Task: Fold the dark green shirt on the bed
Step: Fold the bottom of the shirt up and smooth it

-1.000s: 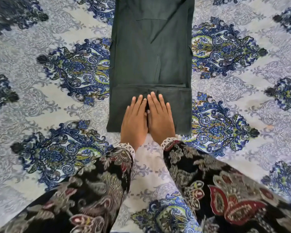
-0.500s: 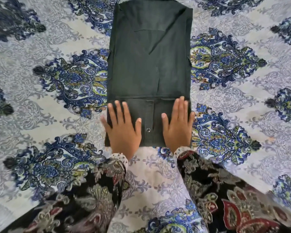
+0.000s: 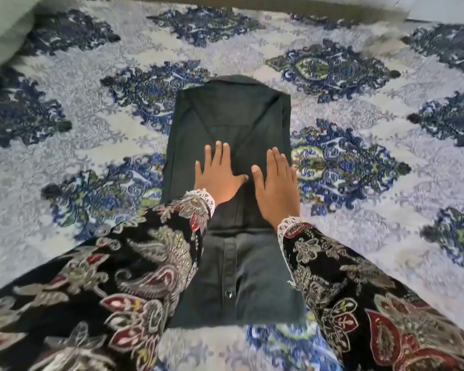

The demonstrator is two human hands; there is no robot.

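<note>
Shirt: a dark green woven button-up shirt (image 3: 233, 121) is laid lengthwise on the bed as a narrow rectangle, the sides turned inward; the collar end lies at the far end, a hem panel at the near end
Shirt detail: a button placket with one small button (image 3: 228, 293) is seen on the near panel; a horizontal fold edge crosses the garment just below the wrists; diagonal creases are seen on the far half
Bed: the shirt is carried by a pale grey-white bedspread (image 3: 359, 218) printed with blue, navy and yellow-green ornamental medallions; the surface around the garment is bare of other objects
Left hand: the left hand (image 3: 219, 174) is pressed flat on the middle of the shirt, palm down, fingers extended and slightly spread, thumb pointed toward the other hand; nothing is gripped
Right hand: the right hand (image 3: 277, 188) is laid flat beside it, palm down, fingers extended and held together; its outer edge is placed along the right border of the shirt; nothing is gripped
Hand spacing: the two hands are set near each other, a narrow strip of fabric being left visible between the thumbs
Sleeves: both forearms are covered by black sleeves (image 3: 134, 277) patterned with red and grey paisley, edged at the wrist with white lace cuffs (image 3: 204, 198)
Upper left corner: a blurred pale grey-green object (image 3: 3, 30) is partly visible; its nature cannot be told
</note>
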